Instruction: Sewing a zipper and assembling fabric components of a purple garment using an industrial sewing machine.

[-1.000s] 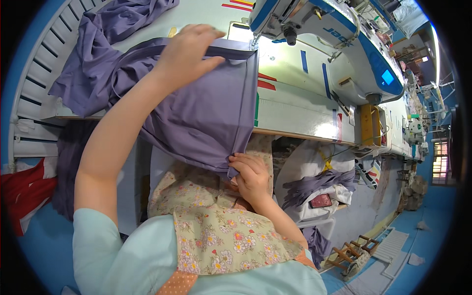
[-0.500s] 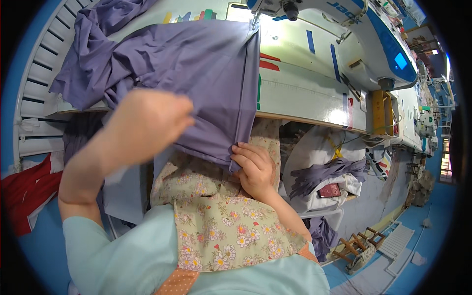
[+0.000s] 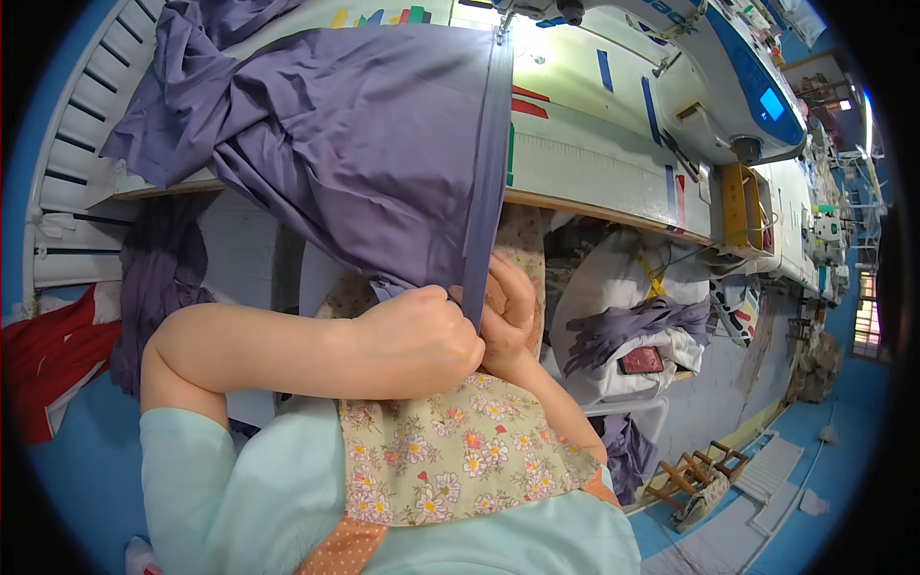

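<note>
Purple fabric (image 3: 383, 134) spreads over the sewing table and hangs past its front edge. Its seamed right edge (image 3: 487, 192) runs up under the needle area (image 3: 502, 31) of the sewing machine (image 3: 738, 72). My left hand (image 3: 422, 335) is closed in a fist at the fabric's lower corner, with its fingertips turned out of sight. Close beside it, my right hand (image 3: 508, 311) grips the lower end of the seamed edge between curled fingers and thumb. Both hands are just above the flowered apron (image 3: 441, 450) on my lap.
The white table (image 3: 585, 172) carries a ruler strip and coloured tape marks. A yellow box (image 3: 743, 201) is fixed at its right end. Beneath, a white bin (image 3: 613, 369) holds more purple cloth and a dark red phone-like object (image 3: 640, 360). Red cloth (image 3: 57, 359) lies at left.
My left hand has swung down and right from above the fabric to its lower corner, beside my right hand. The seamed edge now hangs lower, between the hands.
</note>
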Motion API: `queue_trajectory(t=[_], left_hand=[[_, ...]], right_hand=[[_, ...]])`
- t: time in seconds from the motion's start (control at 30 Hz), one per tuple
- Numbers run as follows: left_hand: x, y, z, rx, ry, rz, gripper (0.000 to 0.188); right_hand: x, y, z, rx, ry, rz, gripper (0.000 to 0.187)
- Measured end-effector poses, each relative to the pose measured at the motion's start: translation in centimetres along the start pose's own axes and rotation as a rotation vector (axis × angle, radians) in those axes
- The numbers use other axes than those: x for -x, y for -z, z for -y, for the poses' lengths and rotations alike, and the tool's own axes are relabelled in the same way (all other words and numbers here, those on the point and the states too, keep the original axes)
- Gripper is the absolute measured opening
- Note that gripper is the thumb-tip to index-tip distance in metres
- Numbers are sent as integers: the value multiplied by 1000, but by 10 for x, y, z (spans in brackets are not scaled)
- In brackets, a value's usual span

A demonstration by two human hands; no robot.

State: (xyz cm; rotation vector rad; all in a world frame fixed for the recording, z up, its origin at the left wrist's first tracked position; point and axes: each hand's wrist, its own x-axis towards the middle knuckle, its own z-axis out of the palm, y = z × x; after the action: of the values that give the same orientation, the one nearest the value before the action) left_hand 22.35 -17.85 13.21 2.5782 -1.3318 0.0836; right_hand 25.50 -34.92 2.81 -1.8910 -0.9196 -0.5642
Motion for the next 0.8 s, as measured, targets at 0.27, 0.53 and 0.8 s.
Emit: queue_trajectory(t=[0.27,0.53,0.8], left_hand=[[-3,0,4,103,-60,2,9],[16,14,92,377,140,-287,30],[51,2,127,4,381,-384,38]], right_hand=[[-21,21,-7,55,203,142,17],[-20,22,-12,-56,52,209,20],[-26,20,-2,-220,-563,187,34]])
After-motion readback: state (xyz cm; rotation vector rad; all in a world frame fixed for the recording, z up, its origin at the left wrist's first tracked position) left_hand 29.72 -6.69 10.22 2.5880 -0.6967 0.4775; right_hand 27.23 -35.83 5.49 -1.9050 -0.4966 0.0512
